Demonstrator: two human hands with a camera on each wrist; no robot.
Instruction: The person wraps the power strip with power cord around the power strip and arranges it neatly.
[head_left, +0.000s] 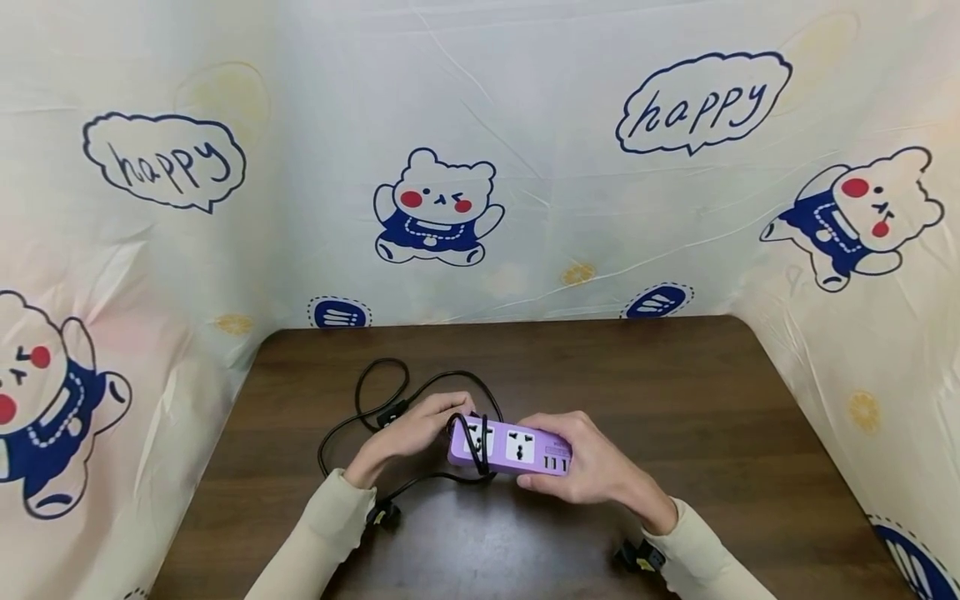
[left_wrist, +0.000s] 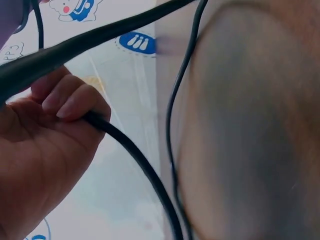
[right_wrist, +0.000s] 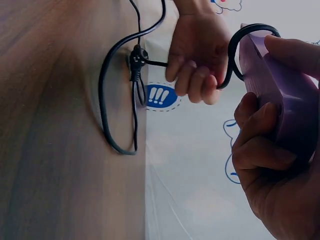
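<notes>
Purple plastic sits front and centre, folks: it's a power strip (head_left: 501, 443), over the bench (head_left: 525, 550), and we have it firmly in the right grip (head_left: 592, 462)! Digits hug both long edges, clasping the end with the small ports (head_left: 555, 462), which sit right beside that hold. Just left of the right grip we spot a white socket panel (head_left: 520, 447), and further left another, with black cable (head_left: 324, 446) looped around that end of the strip. Now over to the left grip (head_left: 420, 423), close against the far side of that looped end: our left wrist view shows curled fingers pinching the cable, a length of it trailing away from them. And look, just left of the left grip we find the black plug (head_left: 392, 414) lying on the bench, with more cable coiled beyond it and sweeping round behind the left grip. Cream sleeves (head_left: 318, 533) lead back from both grips, and well beyond them we've got a pale cloth (head_left: 555, 233) printed with cheerful bears (head_left: 431, 208) and "happy" speech bubbles (head_left: 705, 104)!
</notes>
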